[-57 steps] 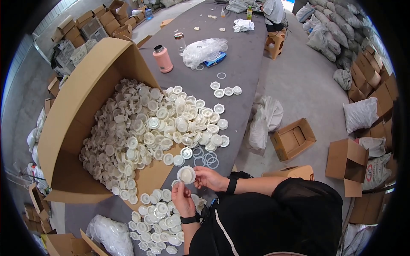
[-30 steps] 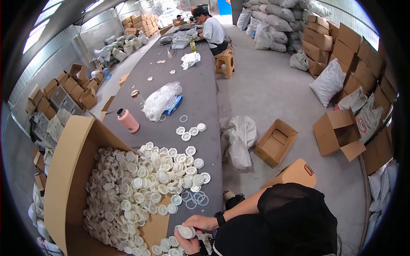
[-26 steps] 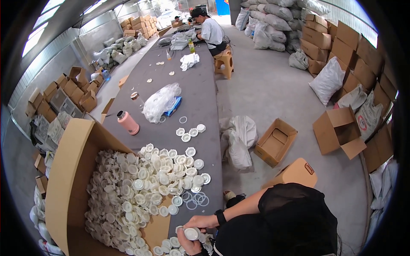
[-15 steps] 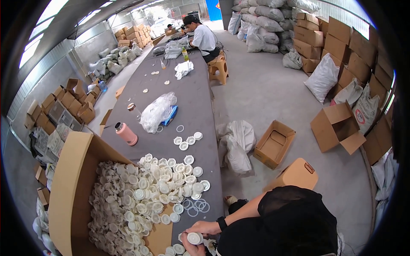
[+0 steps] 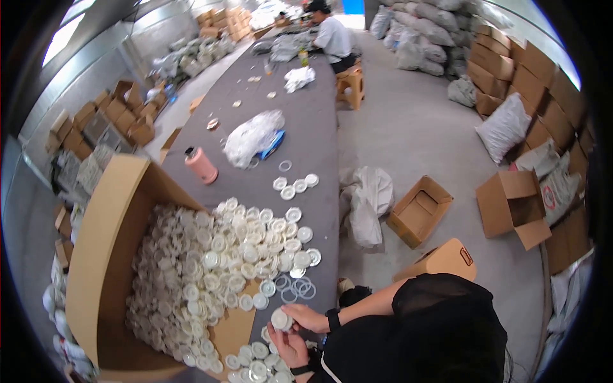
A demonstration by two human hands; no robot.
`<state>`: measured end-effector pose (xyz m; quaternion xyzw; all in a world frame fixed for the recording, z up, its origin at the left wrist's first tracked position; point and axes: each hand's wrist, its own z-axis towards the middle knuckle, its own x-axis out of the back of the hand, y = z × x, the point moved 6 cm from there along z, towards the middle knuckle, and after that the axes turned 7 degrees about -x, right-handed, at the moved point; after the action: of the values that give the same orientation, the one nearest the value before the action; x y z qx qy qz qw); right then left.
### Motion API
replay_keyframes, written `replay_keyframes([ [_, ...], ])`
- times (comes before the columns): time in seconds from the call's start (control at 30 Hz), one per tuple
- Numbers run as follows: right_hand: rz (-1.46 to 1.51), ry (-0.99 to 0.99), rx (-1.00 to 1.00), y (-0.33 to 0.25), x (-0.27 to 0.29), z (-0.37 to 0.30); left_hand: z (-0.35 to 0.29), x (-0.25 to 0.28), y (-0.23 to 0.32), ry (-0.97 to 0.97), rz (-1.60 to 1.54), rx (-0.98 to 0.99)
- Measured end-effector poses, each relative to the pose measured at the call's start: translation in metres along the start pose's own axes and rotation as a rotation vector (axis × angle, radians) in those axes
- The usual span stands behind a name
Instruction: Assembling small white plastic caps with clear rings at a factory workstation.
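At the table's near edge, my right hand (image 5: 308,317) pinches a round white plastic cap (image 5: 281,318) between thumb and fingers. Just below it, my left hand (image 5: 290,348) has its fingertips curled against the lower side of the same cap. Whether the cap is one piece or two pressed together, I cannot tell. Several clear sealing rings (image 5: 307,290) lie flat on the table, right beyond my hands. To the left, a heap of white caps (image 5: 220,258) spills from a tipped cardboard box (image 5: 102,255). More loose caps (image 5: 259,350) lie beside my left hand.
Farther along the grey table (image 5: 255,96) are a pink bottle (image 5: 202,166), a plastic bag (image 5: 254,137) and white cloth (image 5: 299,79). A person (image 5: 333,39) sits at the far end. On the floor stand a stool (image 5: 447,260) and an open carton (image 5: 419,212).
The view has shifted, and more loose caps show along the bottom. My hands have turned the cap, and my left hand now shows more of its palm beneath it.
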<state>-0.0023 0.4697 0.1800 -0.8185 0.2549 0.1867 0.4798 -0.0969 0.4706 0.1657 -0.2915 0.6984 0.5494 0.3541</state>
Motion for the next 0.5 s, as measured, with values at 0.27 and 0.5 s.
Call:
replay_keyframes([
  [0.27, -0.621, -0.054, 0.399, 0.01, 0.001, 0.015, 0.004, 0.012, 0.007, 0.157, 0.023, -0.068],
  [0.5, -0.704, -0.256, -0.208, 0.063, 0.012, 0.036, 0.016, 0.088, 0.098, 0.424, 0.651, -0.278],
])
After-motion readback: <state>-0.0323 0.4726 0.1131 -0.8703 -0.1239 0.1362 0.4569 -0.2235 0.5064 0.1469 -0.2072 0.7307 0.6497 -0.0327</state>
